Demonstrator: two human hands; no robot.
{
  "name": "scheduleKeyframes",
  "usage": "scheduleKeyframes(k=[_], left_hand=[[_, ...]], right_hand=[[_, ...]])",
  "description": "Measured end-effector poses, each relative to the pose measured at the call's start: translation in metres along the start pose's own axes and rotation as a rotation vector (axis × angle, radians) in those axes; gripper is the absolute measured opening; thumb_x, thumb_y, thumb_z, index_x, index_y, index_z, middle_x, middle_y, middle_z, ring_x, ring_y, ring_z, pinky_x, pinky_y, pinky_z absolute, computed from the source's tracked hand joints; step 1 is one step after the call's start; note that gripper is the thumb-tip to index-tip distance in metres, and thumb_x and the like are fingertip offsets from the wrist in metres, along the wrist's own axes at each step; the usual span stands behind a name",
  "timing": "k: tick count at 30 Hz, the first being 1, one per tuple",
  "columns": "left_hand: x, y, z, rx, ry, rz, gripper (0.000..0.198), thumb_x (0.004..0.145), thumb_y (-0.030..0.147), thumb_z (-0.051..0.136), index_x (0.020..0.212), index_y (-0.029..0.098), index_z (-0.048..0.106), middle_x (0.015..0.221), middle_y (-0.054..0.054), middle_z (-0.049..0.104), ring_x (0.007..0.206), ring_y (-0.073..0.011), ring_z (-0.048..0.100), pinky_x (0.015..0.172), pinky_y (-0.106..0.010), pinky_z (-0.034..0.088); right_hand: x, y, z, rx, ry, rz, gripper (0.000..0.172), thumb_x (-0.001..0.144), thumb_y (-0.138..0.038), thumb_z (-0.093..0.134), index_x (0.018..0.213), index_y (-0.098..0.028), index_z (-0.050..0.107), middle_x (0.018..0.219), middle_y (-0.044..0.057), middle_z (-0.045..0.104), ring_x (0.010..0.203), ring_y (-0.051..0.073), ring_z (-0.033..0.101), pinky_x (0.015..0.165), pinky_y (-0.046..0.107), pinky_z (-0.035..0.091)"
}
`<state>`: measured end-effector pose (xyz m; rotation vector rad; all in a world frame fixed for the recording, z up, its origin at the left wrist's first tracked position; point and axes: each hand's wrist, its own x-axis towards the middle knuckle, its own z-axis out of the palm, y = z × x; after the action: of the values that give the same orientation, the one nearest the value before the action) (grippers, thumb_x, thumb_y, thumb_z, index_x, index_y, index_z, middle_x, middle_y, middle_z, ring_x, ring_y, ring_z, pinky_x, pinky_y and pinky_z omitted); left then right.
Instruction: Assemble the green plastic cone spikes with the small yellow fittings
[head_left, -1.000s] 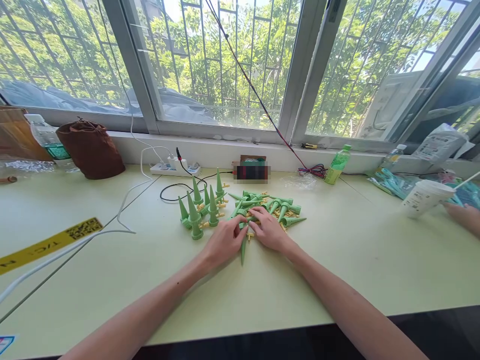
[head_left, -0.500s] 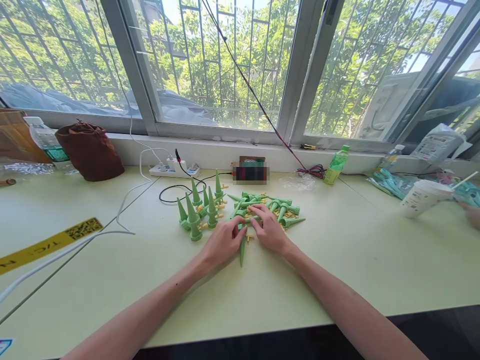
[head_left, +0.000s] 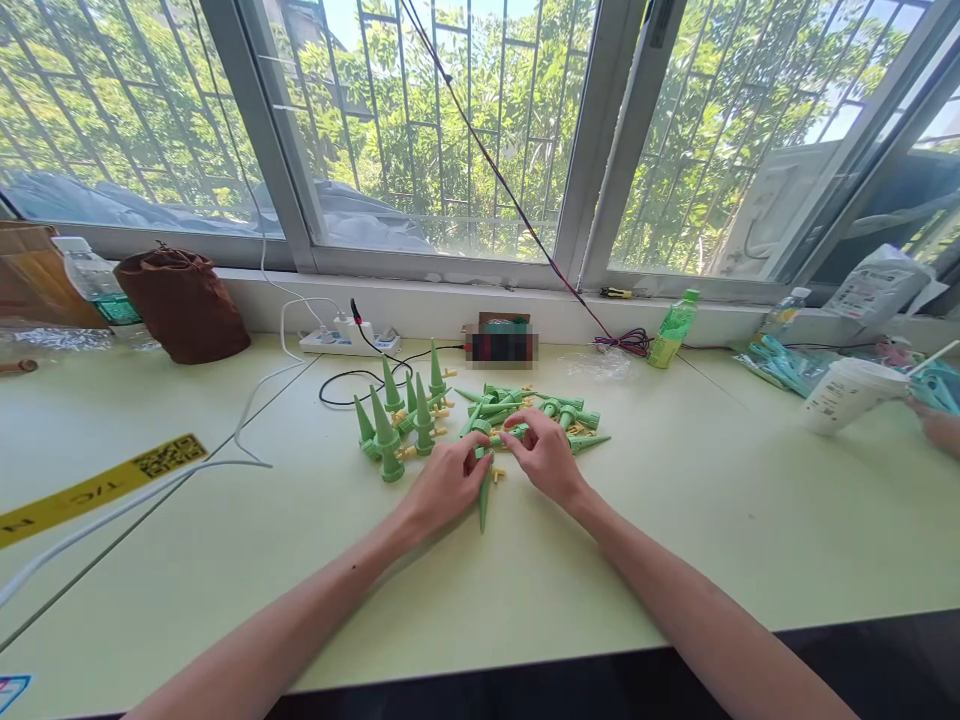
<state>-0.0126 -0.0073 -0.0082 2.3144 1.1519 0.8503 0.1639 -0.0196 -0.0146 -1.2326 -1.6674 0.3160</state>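
My left hand (head_left: 448, 484) is closed on the wide end of a green cone spike (head_left: 484, 500) that lies on the pale green table (head_left: 225, 560) with its tip toward me. My right hand (head_left: 544, 455) hovers just right of it, fingers curled over a loose pile of green spikes and small yellow parts (head_left: 544, 415); thumb and forefinger pinch something I cannot make out. Several finished spikes (head_left: 401, 420) stand upright to the left of my hands.
A power strip (head_left: 341, 340) with white and black cables, a brown bag (head_left: 184, 305) and a yellow tape label (head_left: 97, 485) lie to the left. A green bottle (head_left: 673, 330) stands at the back. Another person's hand (head_left: 937, 425) and a white cup (head_left: 851, 392) are at far right.
My right hand has lifted from lying flat on the pile and curled its fingers into a pinch. My left hand stays on the lying spike. The other person's hand shifted at far right.
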Motion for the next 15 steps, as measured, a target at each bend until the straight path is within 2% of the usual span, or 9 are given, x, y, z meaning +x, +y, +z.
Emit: scheduleKeyframes(k=[11, 15], left_hand=[[-0.0002, -0.0027, 0.0004, -0.004, -0.029, -0.004, 0.029, 0.09, 0.037, 0.047, 0.103, 0.018, 0.064, 0.057, 0.003, 0.054, 0.051, -0.0124, 0.048, 0.054, -0.024, 0.034], [-0.0002, -0.0027, 0.0007, -0.015, -0.073, -0.028, 0.032, 0.087, 0.039, 0.052, 0.109, 0.018, 0.063, 0.058, 0.003, 0.057, 0.052, -0.0135, 0.051, 0.054, -0.025, 0.036]], right_hand=[[-0.0003, 0.003, 0.0012, -0.021, -0.011, -0.03, 0.004, 0.083, -0.024, 0.057, 0.082, -0.019, 0.057, 0.084, 0.004, 0.062, 0.074, 0.017, 0.058, 0.06, 0.027, 0.049], [-0.0017, 0.0032, 0.0023, 0.016, -0.019, -0.036, 0.003, 0.083, -0.022, 0.056, 0.083, -0.019, 0.056, 0.085, 0.005, 0.061, 0.075, 0.017, 0.059, 0.064, 0.028, 0.052]])
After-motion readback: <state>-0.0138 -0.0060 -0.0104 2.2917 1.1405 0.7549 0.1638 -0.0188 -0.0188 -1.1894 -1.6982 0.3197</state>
